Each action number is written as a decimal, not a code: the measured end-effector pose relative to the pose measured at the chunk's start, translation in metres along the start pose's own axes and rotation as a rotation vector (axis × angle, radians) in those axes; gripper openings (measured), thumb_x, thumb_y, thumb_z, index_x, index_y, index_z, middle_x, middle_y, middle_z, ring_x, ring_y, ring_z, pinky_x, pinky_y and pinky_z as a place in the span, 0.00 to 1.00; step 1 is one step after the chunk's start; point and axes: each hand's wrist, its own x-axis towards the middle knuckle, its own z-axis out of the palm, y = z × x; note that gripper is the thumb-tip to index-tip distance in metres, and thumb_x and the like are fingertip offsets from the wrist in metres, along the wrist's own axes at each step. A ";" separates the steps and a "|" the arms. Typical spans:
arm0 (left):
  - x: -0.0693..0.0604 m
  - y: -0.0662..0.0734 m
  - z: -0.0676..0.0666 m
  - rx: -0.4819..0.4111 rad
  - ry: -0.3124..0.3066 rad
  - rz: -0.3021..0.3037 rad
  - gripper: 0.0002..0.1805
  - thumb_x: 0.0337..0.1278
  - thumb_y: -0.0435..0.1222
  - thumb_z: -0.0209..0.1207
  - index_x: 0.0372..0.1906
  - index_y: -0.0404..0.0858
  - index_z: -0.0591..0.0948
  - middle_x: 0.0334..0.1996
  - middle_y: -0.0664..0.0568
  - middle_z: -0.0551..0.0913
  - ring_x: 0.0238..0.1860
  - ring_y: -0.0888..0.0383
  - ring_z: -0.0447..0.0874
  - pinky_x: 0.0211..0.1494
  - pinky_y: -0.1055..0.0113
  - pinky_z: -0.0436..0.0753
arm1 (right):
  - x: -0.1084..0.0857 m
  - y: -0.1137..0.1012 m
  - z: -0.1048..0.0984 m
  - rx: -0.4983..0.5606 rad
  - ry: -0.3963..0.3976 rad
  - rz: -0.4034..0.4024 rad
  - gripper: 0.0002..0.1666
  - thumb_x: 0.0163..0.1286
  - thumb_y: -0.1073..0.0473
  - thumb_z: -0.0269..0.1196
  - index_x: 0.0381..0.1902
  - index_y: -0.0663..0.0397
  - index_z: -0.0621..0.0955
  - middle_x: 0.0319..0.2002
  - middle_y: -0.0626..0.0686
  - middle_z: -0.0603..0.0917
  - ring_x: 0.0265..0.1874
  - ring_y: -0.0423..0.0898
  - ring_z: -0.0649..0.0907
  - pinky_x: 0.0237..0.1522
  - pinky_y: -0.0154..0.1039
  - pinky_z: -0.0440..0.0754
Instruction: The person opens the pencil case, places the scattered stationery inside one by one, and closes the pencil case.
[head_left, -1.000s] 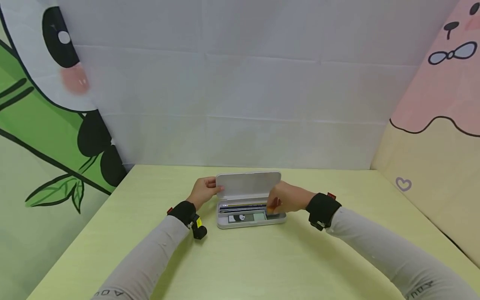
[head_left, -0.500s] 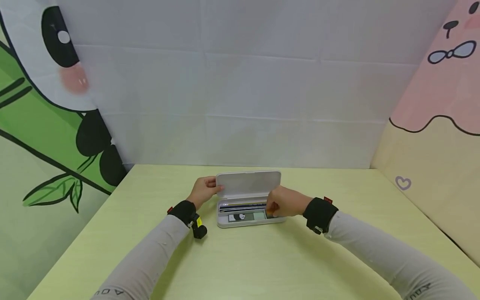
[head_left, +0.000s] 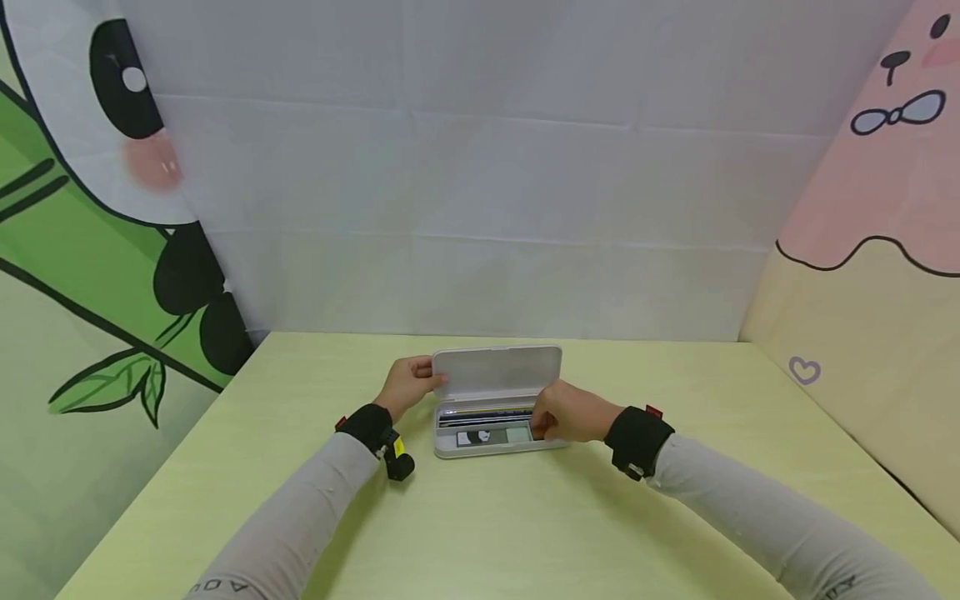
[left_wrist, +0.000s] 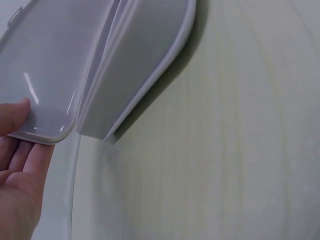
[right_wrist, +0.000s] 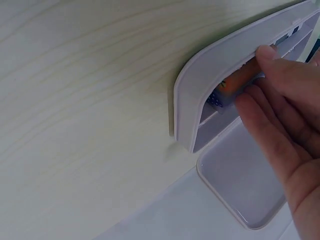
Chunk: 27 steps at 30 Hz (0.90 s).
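A white pencil case (head_left: 444,442) lies unfolded on the table, its lid (head_left: 495,369) tilted up at the back. My left hand (head_left: 407,387) grips the lid's left end, the thumb (left_wrist: 16,115) on the inner face and the fingers behind. At the case's right end, my right hand (head_left: 576,411) pinches a small orange and blue block, apparently an eraser (right_wrist: 238,81), between thumb and fingers. That block sits in the front compartment, partly covered by the hand. Pencils (head_left: 483,414) lie in the rear compartment. A flat piece with a panda print (head_left: 483,436) lies in the front one.
The pale yellow-green table (head_left: 480,525) spreads around the case on all sides. Behind it stands a white cloth wall (head_left: 480,183), with cartoon-printed panels at left and right.
My right hand has sunk slightly lower into the case's right end, and less of the orange block shows in the head view. The left hand keeps its place on the lid.
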 end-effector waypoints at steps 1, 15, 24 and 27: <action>0.000 -0.001 0.000 0.001 0.001 0.000 0.22 0.58 0.29 0.62 0.58 0.29 0.77 0.54 0.34 0.81 0.55 0.45 0.83 0.54 0.62 0.84 | 0.000 0.000 0.000 0.001 0.003 -0.003 0.09 0.50 0.73 0.71 0.25 0.54 0.85 0.23 0.46 0.82 0.22 0.32 0.74 0.27 0.23 0.75; 0.001 0.001 0.001 0.019 0.016 -0.009 0.22 0.58 0.29 0.62 0.58 0.28 0.77 0.55 0.34 0.81 0.56 0.44 0.82 0.55 0.60 0.83 | -0.002 0.059 0.003 0.191 0.680 0.125 0.21 0.60 0.53 0.69 0.47 0.60 0.84 0.40 0.57 0.86 0.37 0.47 0.85 0.41 0.38 0.86; -0.001 0.003 0.003 0.029 0.020 -0.005 0.21 0.58 0.29 0.62 0.58 0.28 0.77 0.54 0.34 0.82 0.55 0.44 0.83 0.54 0.61 0.84 | -0.006 0.071 0.005 0.773 0.548 0.436 0.34 0.71 0.46 0.57 0.67 0.62 0.69 0.64 0.67 0.73 0.64 0.61 0.74 0.64 0.49 0.76; -0.001 0.004 0.004 0.030 0.022 -0.008 0.21 0.58 0.28 0.62 0.58 0.28 0.77 0.54 0.34 0.82 0.55 0.43 0.82 0.55 0.59 0.84 | -0.002 0.070 0.007 1.023 0.474 0.484 0.39 0.75 0.43 0.51 0.72 0.64 0.60 0.71 0.67 0.64 0.71 0.61 0.65 0.71 0.49 0.67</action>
